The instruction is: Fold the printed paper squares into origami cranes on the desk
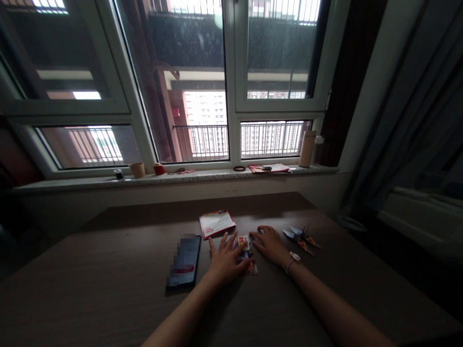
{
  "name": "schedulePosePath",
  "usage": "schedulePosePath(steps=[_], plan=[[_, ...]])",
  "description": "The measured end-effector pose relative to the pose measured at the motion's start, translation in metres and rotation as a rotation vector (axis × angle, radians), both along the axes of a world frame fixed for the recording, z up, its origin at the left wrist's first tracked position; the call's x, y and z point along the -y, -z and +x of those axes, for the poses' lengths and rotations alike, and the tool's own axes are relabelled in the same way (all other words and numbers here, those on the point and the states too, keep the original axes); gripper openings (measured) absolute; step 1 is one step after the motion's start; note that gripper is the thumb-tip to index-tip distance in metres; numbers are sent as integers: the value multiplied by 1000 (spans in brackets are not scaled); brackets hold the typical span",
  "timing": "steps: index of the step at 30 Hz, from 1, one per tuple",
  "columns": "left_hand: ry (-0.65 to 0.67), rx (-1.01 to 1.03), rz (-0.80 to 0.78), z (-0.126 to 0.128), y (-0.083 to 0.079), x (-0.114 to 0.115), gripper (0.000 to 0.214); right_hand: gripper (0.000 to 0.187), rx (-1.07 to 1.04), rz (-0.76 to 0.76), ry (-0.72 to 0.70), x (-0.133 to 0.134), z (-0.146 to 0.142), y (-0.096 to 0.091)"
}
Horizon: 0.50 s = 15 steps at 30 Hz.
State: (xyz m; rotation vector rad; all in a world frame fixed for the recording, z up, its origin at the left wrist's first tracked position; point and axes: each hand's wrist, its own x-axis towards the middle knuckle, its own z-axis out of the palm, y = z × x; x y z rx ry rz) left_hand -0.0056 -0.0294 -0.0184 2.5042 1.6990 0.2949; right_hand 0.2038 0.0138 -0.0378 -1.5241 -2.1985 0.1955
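A colourful printed sheet of paper (250, 264) lies flat on the brown table, partly covered by my left hand (224, 259). That hand rests on the sheet's left side with its fingers spread. My right hand (269, 245) is at the sheet's right edge, its fingers loosely bent with the tips on or near the paper; nothing shows in its grasp. To the left of my left hand lies a smartphone (184, 264), its screen partly blurred. Beyond my hands is a small stack of red-edged paper (217, 223). Folded paper pieces (301, 239) sit to the right of my right hand.
The table (108, 270) reaches toward a stone windowsill (206, 176). On the sill are a paper cup (137, 169), a red spool-like item (158, 168), scissors (177, 171), a dark ring (239, 168), red papers (271, 167) and a tan flask (307, 148). A curtain (405, 96) hangs at right.
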Motion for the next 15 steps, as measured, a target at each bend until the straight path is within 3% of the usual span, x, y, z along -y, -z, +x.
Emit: schedulePosePath(steps=[3,8,15], plan=[[-39,1,11,1,1,0,57,41,-91,27,-81,4,3,-3],[-31,21,21,0,5,-2,66,25,-121,21,-238,6,2,-8],[-74,25,67,1,9,-4,62,32,-83,-5,-204,5,3,-11]])
